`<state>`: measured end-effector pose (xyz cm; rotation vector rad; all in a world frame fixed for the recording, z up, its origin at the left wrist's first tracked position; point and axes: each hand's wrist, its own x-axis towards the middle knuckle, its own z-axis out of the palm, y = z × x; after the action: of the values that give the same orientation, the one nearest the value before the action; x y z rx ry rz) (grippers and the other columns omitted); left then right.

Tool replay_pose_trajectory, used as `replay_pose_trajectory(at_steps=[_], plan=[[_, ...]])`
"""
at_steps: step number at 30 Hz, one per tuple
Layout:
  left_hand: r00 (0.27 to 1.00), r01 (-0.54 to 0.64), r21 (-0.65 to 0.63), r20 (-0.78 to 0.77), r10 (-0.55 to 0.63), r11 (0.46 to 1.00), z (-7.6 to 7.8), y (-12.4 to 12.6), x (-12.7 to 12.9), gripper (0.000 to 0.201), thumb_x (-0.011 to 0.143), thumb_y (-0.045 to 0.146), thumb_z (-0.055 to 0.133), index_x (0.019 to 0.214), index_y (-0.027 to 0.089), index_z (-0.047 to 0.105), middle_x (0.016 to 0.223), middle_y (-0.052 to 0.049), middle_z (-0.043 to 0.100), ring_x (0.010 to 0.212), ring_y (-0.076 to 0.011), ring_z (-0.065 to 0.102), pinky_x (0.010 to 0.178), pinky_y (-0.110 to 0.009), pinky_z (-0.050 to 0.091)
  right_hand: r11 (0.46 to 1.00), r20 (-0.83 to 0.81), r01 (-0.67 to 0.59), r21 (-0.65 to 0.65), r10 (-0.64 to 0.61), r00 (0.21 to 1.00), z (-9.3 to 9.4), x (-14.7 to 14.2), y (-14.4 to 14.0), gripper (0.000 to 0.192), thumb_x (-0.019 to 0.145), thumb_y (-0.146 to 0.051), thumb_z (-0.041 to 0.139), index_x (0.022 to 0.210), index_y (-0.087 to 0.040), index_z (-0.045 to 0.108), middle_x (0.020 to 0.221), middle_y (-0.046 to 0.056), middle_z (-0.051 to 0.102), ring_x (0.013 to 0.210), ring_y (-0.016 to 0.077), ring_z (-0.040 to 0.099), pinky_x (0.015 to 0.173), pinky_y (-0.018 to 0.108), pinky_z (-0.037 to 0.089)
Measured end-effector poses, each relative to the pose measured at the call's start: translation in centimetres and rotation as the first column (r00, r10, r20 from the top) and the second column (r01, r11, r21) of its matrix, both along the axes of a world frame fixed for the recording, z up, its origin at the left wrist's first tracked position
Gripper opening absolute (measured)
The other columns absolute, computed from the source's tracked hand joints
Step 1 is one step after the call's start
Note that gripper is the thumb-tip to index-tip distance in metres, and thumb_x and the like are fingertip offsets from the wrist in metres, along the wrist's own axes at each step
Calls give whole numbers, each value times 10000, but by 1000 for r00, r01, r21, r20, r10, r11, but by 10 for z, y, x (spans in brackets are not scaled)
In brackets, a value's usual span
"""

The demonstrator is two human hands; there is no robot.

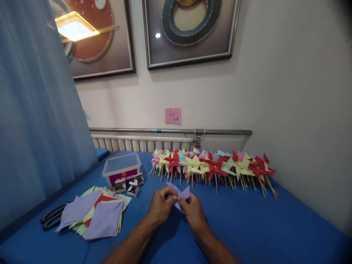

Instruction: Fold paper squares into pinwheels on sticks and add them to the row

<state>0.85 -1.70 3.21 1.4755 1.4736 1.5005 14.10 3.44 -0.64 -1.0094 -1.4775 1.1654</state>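
Two hands work at the near edge of the blue table (275,223): a left hand (161,207) and a right hand (194,212), pinching one folded lilac paper piece (180,194) between them. Left of them on the table lies one loose stack of cut paper squares (93,214), too overlapped to count. Behind it stands one clear plastic tub (121,168), with three small cardboard boxes (129,185) in front. One row of finished pinwheels (214,167) lines the far edge, perhaps several dozen. Two framed pictures (189,33) hang above.
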Motion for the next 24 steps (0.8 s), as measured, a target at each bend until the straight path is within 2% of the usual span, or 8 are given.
replay_pose_trajectory(at_steps=[5, 10, 17, 20, 24], plan=[[1000, 4, -14, -13, -4, 1000, 3, -2, 0, 127, 733, 285, 606, 723, 179, 676, 692, 3, 630, 676, -156, 537, 670, -267, 419, 999, -75, -53, 4, 53, 996, 11, 2, -7, 288, 738, -404, 669, 907, -185, 746, 775, 34, 750, 663, 195, 627, 572, 264, 452], [1000, -11, -27, -7, 11, 1000, 3, -1, 1, 121, 735, 279, 597, 729, 183, 669, 673, 17, 599, 647, -145, 508, 641, -259, 398, 999, -93, -51, -2, 51, 994, 20, 1, -13, 249, 722, -359, 675, 881, -182, 748, 736, 26, 736, 643, 190, 615, 575, 266, 450], [997, -30, -4, 66, 30, 1000, 3, -1, 1, 92, 700, 272, 626, 732, 187, 640, 663, 26, 585, 641, -142, 506, 634, -254, 403, 996, -143, -88, -19, 85, 986, 13, 0, -9, 277, 721, -385, 722, 910, -184, 748, 789, 46, 759, 696, 209, 645, 623, 283, 486], [994, -50, 17, 101, 48, 999, 2, 0, 3, 80, 676, 253, 634, 720, 188, 616, 667, 24, 586, 650, -141, 513, 648, -253, 412, 993, -172, -103, -64, 91, 981, 11, 1, -8, 297, 715, -411, 763, 903, -182, 744, 785, 40, 755, 703, 208, 651, 632, 282, 489], [982, -22, 30, 187, 16, 999, 1, 1, 5, 113, 645, 254, 657, 717, 182, 607, 667, 18, 592, 643, -137, 522, 638, -249, 412, 982, -254, -134, -130, 98, 962, 10, 0, -7, 348, 679, -450, 813, 877, -174, 740, 731, 28, 739, 667, 205, 647, 618, 283, 481]])
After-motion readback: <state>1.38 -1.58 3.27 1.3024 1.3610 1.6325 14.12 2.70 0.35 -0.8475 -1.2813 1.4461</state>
